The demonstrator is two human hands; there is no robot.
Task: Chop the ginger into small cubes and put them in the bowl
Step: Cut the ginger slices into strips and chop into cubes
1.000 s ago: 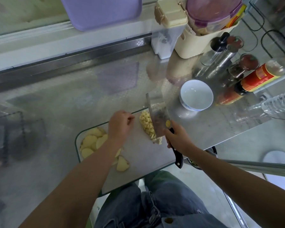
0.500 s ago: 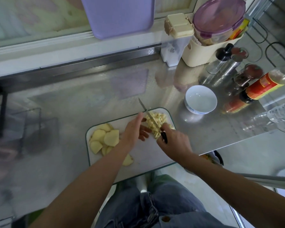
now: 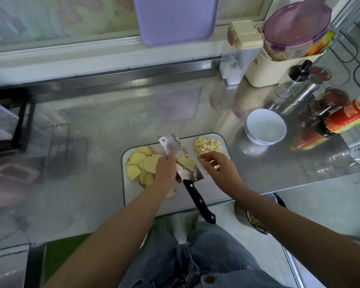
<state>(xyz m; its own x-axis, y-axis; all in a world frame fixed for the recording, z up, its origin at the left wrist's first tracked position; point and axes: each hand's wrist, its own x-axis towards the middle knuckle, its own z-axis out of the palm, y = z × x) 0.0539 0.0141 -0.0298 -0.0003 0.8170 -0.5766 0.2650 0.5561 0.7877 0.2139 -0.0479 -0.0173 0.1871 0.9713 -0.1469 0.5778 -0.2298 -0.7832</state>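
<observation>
The right hand [image 3: 218,169] has let go of the cleaver [image 3: 189,176] since half a second ago and now reaches over the near edge of the ginger cubes [image 3: 208,145], its fingers [image 3: 205,157] bent down onto them; whether they pinch any cannot be told. The left hand [image 3: 166,173] has come to the blade and grips its left edge, fingers curled on the steel, black handle free and pointing at the person. A ginger piece [image 3: 185,163] lies on the blade. Ginger slices [image 3: 141,163] sit at the left of the cutting board [image 3: 212,188] on the bench [image 3: 92,142]; the white bowl [image 3: 265,126] stands just right of the board
</observation>
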